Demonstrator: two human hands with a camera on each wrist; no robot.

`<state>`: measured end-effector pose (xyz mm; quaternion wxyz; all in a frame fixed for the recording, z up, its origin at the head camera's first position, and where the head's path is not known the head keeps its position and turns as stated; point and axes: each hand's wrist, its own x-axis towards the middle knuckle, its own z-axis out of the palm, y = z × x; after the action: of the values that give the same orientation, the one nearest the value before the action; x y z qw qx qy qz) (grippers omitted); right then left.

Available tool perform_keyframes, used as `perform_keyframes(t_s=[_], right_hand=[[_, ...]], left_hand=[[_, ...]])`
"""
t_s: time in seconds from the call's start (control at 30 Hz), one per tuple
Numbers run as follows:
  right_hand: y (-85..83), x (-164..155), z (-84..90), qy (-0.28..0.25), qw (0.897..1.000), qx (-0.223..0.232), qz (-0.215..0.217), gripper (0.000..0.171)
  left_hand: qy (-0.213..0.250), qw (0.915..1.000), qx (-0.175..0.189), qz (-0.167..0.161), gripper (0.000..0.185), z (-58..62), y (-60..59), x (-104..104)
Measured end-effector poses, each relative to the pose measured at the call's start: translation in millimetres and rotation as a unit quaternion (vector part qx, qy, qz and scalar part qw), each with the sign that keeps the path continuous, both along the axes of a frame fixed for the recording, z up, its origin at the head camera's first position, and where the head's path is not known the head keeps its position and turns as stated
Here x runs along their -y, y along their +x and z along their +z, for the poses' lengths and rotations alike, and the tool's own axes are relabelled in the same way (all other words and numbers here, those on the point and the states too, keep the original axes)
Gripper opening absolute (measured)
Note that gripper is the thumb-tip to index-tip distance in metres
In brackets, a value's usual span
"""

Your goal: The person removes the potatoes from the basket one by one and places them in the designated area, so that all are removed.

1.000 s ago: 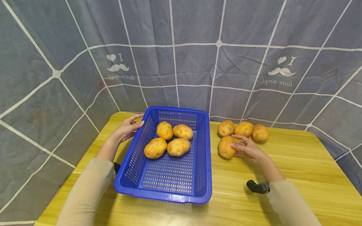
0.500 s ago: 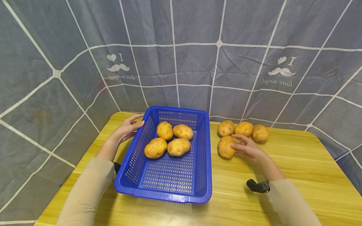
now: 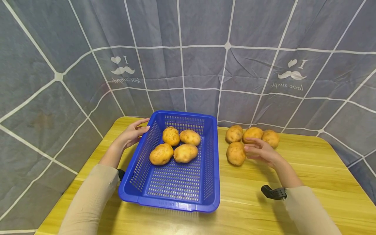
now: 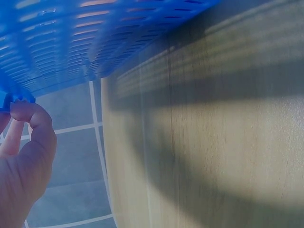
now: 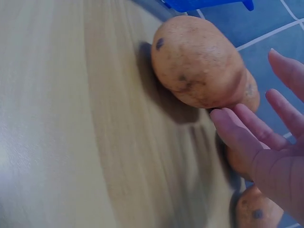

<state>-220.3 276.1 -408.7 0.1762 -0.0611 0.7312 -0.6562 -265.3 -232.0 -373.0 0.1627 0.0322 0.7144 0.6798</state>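
CHANGE: right-hand fingers [image 3: 252,147] are spread loose, lifted off the near potato [image 3: 236,153] touched a second ago; nothing is gripped | left hand [image 3: 133,133] is kept curled on the blue basket [image 3: 176,192] rim | potato lies on the tabletop [image 3: 317,176] just right of the basket, pick-up judged not yet secured | HIDDEN: three far potatoes [image 3: 252,133] partly covered by the right hand [image 3: 261,150]; left wrist view is blurred.

potato [image 5: 197,69], open right hand [image 5: 270,152] beside

A staged recording corner is shown, not a real kitchen: a pale wooden bench [image 3: 308,169] is enclosed on all sides by a grey fabric backdrop with white grid lines and printed moustache logos [image 3: 205,65].
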Motion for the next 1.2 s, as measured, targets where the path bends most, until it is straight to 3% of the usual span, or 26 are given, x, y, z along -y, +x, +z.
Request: perform_keyframes(t_s=[0.3, 0.57, 0.87, 1.2], right_hand=[[0.7, -3, 21.1, 0.016, 1.0, -0.009, 0.001, 0.063], [-0.6, 8, 46.0, 0.01, 1.0, -0.012, 0.018, 0.034], [-8.3, 35, 66.4, 0.02, 0.999, -0.023, 0.031, 0.055], [-21.5, 73, 85.1, 0.036, 0.998, -0.016, 0.057, 0.059]], left_hand=[[0.004, 1.0, 0.004, -0.005, 0.06, 0.8, 2.4, 1], [-0.007, 0.9999, 0.007, 0.001, 0.06, 2.6, 0.9, -1], [-0.011, 0.9999, 0.009, 0.003, 0.059, 4.7, 0.3, -1], [-0.007, 0.9999, 0.011, 0.001, 0.06, 5.2, 1.2, -1]])
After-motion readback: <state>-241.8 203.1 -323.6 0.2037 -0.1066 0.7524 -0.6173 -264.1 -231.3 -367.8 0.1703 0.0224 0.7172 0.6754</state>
